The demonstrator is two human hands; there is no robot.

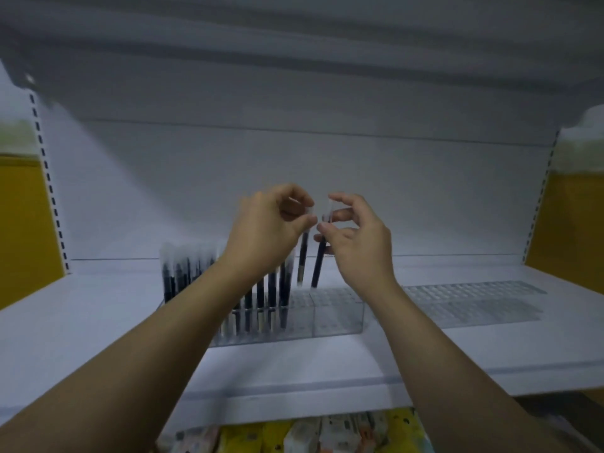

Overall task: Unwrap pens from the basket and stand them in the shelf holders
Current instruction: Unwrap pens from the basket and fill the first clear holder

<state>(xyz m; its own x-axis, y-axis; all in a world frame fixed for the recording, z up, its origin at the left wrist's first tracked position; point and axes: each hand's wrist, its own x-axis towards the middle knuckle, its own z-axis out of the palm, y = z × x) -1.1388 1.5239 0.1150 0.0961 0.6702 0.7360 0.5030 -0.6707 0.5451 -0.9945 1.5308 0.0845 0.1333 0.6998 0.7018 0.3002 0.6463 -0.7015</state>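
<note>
Two bare forearms (137,348) reach up from the lower edge over a white shelf (98,322); on it sits a clear holder (340,317), its left part filled with a row of standing pens (261,295); a second holder (474,302) lies to its right; the left hand (271,223), fingers curled, pinches the pale top of a dark pen (303,256); the right hand (356,233), fingers loosely bent, pinches a tilted second pen (318,263); both tips hang just above the clear holder.
</note>
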